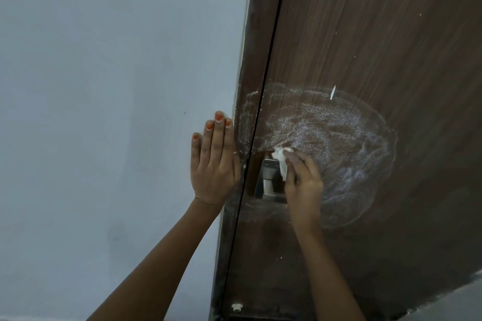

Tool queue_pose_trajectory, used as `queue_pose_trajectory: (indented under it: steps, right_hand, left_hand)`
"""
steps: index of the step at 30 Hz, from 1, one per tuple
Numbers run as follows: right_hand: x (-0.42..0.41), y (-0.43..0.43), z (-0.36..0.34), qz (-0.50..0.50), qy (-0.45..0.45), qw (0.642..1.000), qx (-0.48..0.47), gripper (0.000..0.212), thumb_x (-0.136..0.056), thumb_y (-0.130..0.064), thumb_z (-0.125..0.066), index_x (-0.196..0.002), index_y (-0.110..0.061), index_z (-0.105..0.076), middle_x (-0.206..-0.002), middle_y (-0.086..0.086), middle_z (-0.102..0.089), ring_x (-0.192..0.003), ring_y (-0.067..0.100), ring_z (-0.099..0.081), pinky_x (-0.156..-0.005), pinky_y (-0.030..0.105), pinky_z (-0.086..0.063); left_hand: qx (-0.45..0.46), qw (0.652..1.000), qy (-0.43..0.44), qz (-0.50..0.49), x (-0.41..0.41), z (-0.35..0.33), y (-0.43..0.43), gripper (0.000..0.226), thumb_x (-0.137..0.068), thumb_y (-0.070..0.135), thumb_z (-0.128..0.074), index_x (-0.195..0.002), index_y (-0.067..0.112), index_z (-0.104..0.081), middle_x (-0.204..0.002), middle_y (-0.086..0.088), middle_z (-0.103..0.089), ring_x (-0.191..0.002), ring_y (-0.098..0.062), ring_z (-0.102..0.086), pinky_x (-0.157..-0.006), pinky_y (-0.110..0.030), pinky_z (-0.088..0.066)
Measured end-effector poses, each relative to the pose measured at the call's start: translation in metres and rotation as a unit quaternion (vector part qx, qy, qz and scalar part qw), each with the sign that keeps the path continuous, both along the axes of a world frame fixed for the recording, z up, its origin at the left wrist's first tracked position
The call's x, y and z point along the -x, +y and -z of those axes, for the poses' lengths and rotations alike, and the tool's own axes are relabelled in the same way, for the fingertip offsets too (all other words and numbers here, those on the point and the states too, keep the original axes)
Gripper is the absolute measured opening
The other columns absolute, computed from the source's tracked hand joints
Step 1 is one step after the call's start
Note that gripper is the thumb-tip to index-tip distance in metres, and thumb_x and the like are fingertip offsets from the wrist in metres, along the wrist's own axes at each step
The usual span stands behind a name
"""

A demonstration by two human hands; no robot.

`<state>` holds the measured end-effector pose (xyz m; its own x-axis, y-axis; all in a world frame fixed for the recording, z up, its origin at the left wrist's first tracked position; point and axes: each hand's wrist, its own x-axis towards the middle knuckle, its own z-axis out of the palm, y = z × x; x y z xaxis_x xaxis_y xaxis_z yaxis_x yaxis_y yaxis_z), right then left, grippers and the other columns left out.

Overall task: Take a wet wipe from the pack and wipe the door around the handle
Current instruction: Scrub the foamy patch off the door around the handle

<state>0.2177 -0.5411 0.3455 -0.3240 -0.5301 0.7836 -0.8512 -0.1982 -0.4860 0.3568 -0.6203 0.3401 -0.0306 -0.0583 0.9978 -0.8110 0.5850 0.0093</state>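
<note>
1. Wet wipe: white, crumpled into a narrow wad. Its long axis runs roughly up and down the door, leaning slightly; the bunched end points up and to the left, and the lower end disappears under the fingers.
2. Right hand: fingers curled round the wipe, pinching it against the door just above and to the right of the handle. Back of the hand faces the camera, forearm coming up from below.
3. Left hand: flat, fingers straight and together, pointing upward. The palm presses on the wall right at the edge of the door frame. It grasps nothing. Nails are painted orange.
4. Handle: grey metal plate with a screw visible at its upper corner, long axis following the door's edge. Its right side is hidden behind the right hand and the wipe.
5. Door: dark brown wood grain, closed against the frame with a thin black gap between them.
6. Smear: a broad whitish, swirled patch spreads over the door above and to the right of the handle and crosses onto the frame.
7. White fleck sits at the smear's upper edge.
8. Small white fitting low on the door near the gap; I cannot tell what it is.
</note>
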Motion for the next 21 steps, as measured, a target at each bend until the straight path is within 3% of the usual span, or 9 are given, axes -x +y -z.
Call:
queue_pose_trajectory:
  steps: [3, 7, 10, 12, 16, 19, 21]
  right_hand:
    - [-0.009, -0.015, -0.009, 0.036, 0.008, 0.999, 0.039, 0.028, -0.074, 0.011, -0.069, -0.100, 0.002, -0.069, -0.098, 0.017, -0.067, -0.089, 0.026, -0.064, -0.082, 0.028, -0.053]
    - [-0.023, -0.024, -0.003, 0.029, 0.147, 0.989, 0.006, 0.033, -0.059, 0.018, -0.074, -0.087, 0.001, -0.072, -0.089, 0.013, -0.071, -0.082, 0.028, -0.066, -0.068, 0.028, -0.056]
    - [-0.024, -0.025, 0.003, 0.057, 0.224, 0.973, 0.005, 0.029, -0.061, 0.012, -0.072, -0.084, -0.005, -0.073, -0.089, 0.008, -0.072, -0.088, 0.022, -0.062, -0.079, 0.031, -0.049]
    - [-0.016, -0.022, 0.003, 0.100, 0.183, 0.978, 0.012, 0.027, -0.063, 0.008, -0.068, -0.086, -0.005, -0.073, -0.092, 0.008, -0.072, -0.092, 0.023, -0.057, -0.081, 0.033, -0.045]
    - [0.003, -0.020, -0.015, 0.106, -0.005, 0.990, 0.092, 0.020, -0.075, 0.009, -0.065, -0.092, 0.001, -0.071, -0.091, 0.016, -0.068, -0.086, 0.031, -0.060, -0.074, 0.027, -0.051]
    - [-0.004, -0.031, -0.028, 0.081, -0.001, 0.990, 0.120, 0.020, -0.080, -0.001, -0.061, -0.098, 0.001, -0.069, -0.093, 0.018, -0.067, -0.089, 0.023, -0.057, -0.083, 0.014, -0.044]
    - [-0.017, -0.039, -0.027, 0.062, 0.056, 0.992, 0.096, 0.025, -0.078, -0.001, -0.061, -0.102, 0.000, -0.068, -0.098, 0.018, -0.067, -0.091, 0.025, -0.058, -0.081, 0.022, -0.050]
  left_hand:
    - [-0.003, 1.000, 0.000, 0.001, 0.000, 0.000, 0.000, 0.054, -0.102, 0.017, -0.022, -0.152, 0.009, -0.003, -0.159, -0.002, 0.005, -0.146, -0.017, -0.001, -0.120, -0.035, -0.004]
    - [0.000, 1.000, -0.002, 0.000, -0.001, 0.000, 0.000, 0.053, -0.102, 0.018, -0.021, -0.152, 0.008, -0.003, -0.159, -0.003, 0.005, -0.146, -0.017, -0.001, -0.120, -0.035, -0.005]
    - [0.003, 1.000, -0.004, -0.004, -0.001, 0.000, -0.001, 0.054, -0.102, 0.018, -0.022, -0.152, 0.008, -0.004, -0.159, -0.003, 0.004, -0.146, -0.017, -0.001, -0.120, -0.036, -0.005]
    - [0.000, 1.000, -0.003, -0.003, -0.001, 0.001, -0.001, 0.054, -0.102, 0.018, -0.022, -0.152, 0.008, -0.003, -0.159, -0.003, 0.004, -0.146, -0.017, -0.001, -0.120, -0.036, -0.005]
    - [-0.004, 1.000, -0.001, -0.001, 0.001, 0.003, -0.002, 0.054, -0.103, 0.019, -0.023, -0.152, 0.009, -0.004, -0.159, -0.003, 0.003, -0.147, -0.018, -0.002, -0.120, -0.036, -0.005]
    - [-0.005, 1.000, 0.001, -0.002, 0.001, 0.003, -0.002, 0.054, -0.103, 0.020, -0.023, -0.152, 0.009, -0.004, -0.159, -0.003, 0.004, -0.146, -0.018, -0.002, -0.120, -0.036, -0.005]
    - [-0.004, 1.000, -0.001, -0.002, 0.001, 0.003, -0.002, 0.053, -0.103, 0.020, -0.023, -0.152, 0.009, -0.004, -0.159, -0.003, 0.004, -0.146, -0.018, -0.002, -0.120, -0.036, -0.005]
